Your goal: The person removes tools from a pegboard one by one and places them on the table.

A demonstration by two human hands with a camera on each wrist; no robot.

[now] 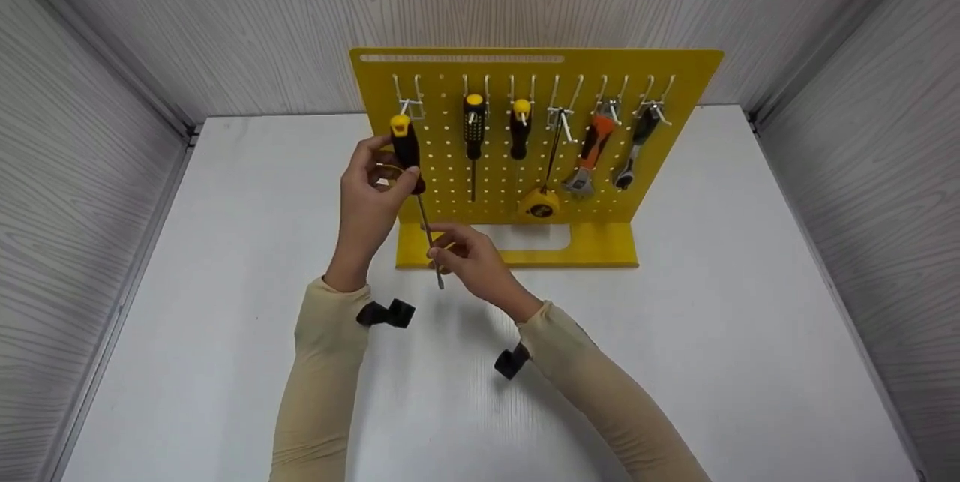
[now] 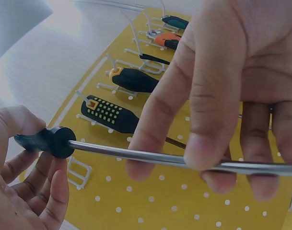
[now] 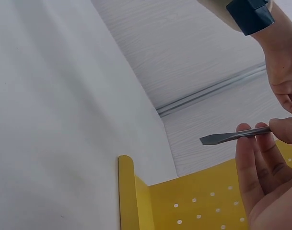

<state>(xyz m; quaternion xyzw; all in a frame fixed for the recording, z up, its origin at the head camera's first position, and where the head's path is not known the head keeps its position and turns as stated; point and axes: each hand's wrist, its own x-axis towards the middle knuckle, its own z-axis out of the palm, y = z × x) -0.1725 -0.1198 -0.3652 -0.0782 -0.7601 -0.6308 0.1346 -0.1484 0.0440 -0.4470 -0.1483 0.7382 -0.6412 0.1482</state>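
A flathead screwdriver (image 1: 406, 146) with a black and yellow handle is held tilted in front of the yellow pegboard (image 1: 637, 64), at its left side. My left hand (image 1: 372, 190) grips the handle between thumb and fingers. Lower down, my right hand (image 1: 471, 258) pinches the metal shaft near its end. The left wrist view shows the bare shaft (image 2: 112, 152) running from the handle to the right hand's thumb and fingers. In the right wrist view the flat tip (image 3: 213, 139) sticks out past the right fingertips.
On the pegboard hang a dotted-handle screwdriver (image 1: 473, 130), another screwdriver (image 1: 520, 136), a yellow tape measure (image 1: 540, 203), an orange-handled adjustable wrench (image 1: 596, 141) and a dark-handled wrench (image 1: 641, 130). A metal hook (image 1: 409, 109) is behind the held screwdriver. The board stands on a white table (image 1: 247, 242).
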